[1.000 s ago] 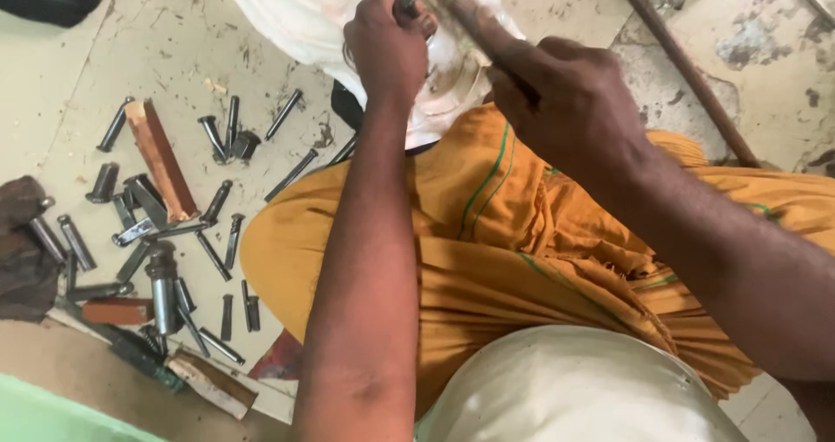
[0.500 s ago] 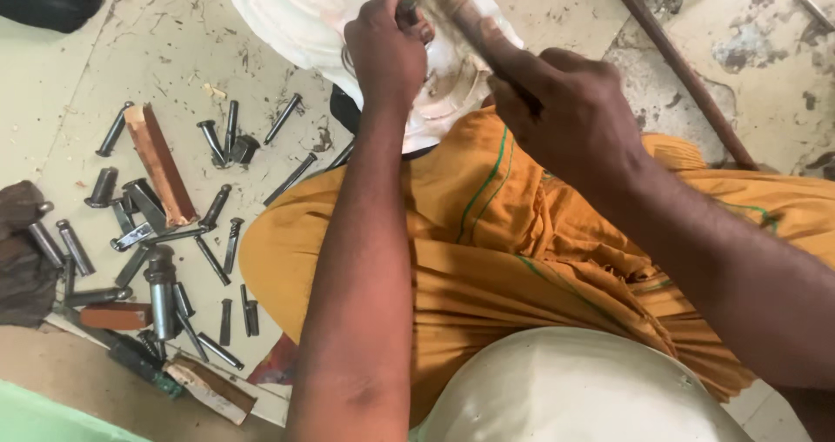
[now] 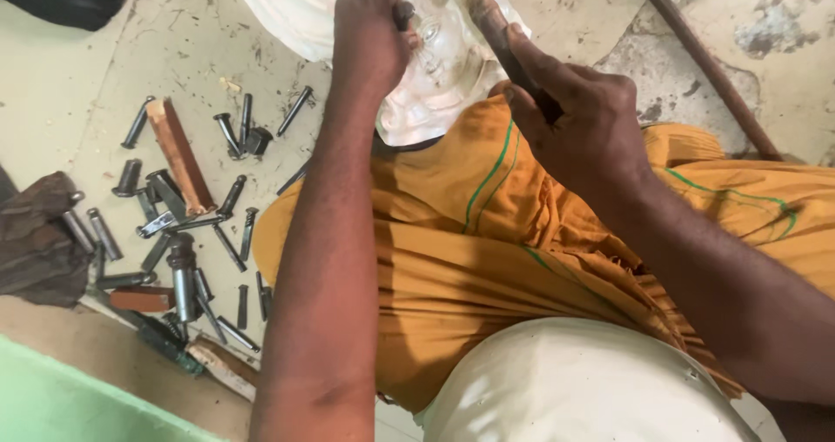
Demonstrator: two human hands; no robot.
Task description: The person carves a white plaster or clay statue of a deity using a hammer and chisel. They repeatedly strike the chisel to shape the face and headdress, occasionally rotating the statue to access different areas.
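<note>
A white carved stone piece (image 3: 435, 77) with a face-like relief lies at the top, against my lap. My left hand (image 3: 370, 33) is closed around a dark metal chisel (image 3: 404, 11) whose tip meets the white carving. My right hand (image 3: 583, 111) grips the wooden handle of a hammer (image 3: 487, 20) that slants up toward the top edge, its dark head just above the chisel. Orange cloth with green stripes (image 3: 487, 233) covers my legs below both hands.
Several dark metal chisels and punches (image 3: 183, 233) lie scattered on the pale floor at left, with a brown wooden block (image 3: 178, 155) among them. A brown rag (image 3: 35, 233) sits at the far left. A long rusty rod (image 3: 704, 59) runs along the upper right.
The view has shifted slightly. The hammer and my right hand have moved a little toward the chisel; my left hand stays on the chisel at the carving.
</note>
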